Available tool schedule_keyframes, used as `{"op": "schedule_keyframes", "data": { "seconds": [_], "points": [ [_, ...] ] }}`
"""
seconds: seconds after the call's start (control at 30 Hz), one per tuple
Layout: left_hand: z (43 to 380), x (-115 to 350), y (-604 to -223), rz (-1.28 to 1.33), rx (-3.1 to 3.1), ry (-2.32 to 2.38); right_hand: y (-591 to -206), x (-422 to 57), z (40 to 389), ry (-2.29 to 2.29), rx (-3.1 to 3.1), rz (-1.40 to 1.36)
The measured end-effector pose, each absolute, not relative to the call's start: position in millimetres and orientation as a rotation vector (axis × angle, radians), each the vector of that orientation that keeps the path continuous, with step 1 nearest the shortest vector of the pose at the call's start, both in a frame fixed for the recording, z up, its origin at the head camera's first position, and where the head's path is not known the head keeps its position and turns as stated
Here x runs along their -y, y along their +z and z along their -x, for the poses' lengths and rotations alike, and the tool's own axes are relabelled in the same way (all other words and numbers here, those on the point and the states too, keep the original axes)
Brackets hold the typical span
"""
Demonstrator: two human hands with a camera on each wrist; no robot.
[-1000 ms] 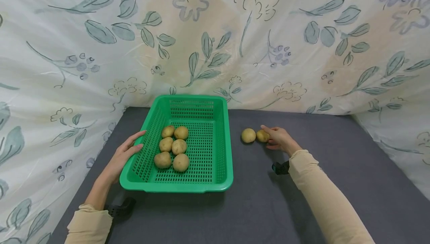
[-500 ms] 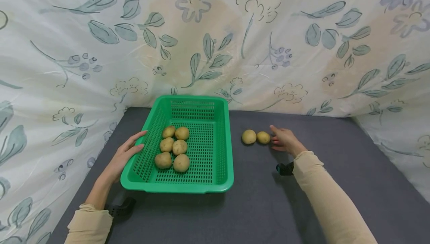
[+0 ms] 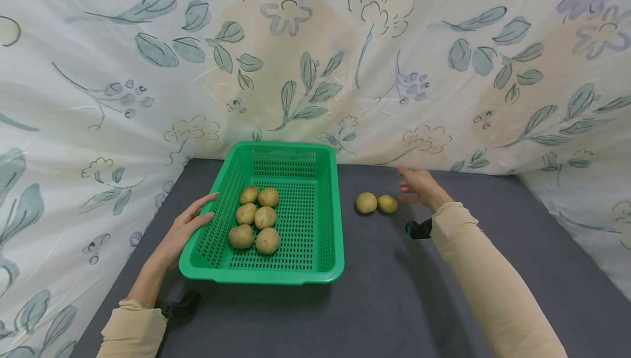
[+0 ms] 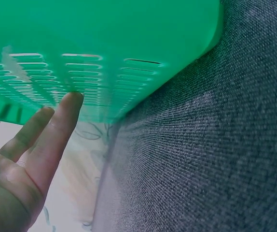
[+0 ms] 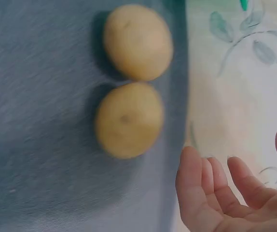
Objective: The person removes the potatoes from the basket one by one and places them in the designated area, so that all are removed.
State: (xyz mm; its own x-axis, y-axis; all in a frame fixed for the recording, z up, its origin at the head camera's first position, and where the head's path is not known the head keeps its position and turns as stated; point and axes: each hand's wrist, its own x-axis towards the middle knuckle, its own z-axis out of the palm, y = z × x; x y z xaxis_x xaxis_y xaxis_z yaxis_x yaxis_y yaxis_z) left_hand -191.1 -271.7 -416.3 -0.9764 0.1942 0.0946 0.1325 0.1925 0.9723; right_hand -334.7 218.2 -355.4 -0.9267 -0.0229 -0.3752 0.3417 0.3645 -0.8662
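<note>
A green perforated plastic basket [image 3: 299, 276] stands on the dark cloth, with several potatoes [image 3: 265, 218] grouped in its left half. My left hand [image 3: 181, 233] rests against the basket's left side; in the left wrist view its fairly straight fingers [image 4: 56, 137] touch the slotted outer wall. Right of the basket, a rounder potato [image 3: 366, 203] and a smaller potato [image 3: 387, 203] lie side by side on the cloth. Just beyond the smaller one is my right hand [image 3: 420, 187], raised and holding nothing. Its fingers [image 5: 190, 179] are loosely bent and apart from both potatoes in the right wrist view.
The dark grey cloth [image 3: 374, 303] covers the surface. A pale floral sheet [image 3: 374, 73] hangs along the back and both sides, close behind the basket. Black wrist straps [image 3: 420, 230] are on both arms.
My right hand has let go of the smaller potato, drawn off to the right, then risen slightly away. The potatoes stay beside each other. My left hand keeps its place on the basket.
</note>
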Motion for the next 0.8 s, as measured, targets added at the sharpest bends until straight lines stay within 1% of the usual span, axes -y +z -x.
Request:
{"op": "schedule_keyframes", "data": {
  "seconds": [0.5,0.8],
  "points": [
    [190.2,270.6,-416.3,-0.32,-2.398,1.939,-303.1,-178.3,344.6,-1.524,-2.323,-0.102],
    [190.6,271.1,-417.0,-0.329,-2.404,1.936,-286.2,-143.3,347.9,-1.595,-2.28,-0.081]
  ]
}}
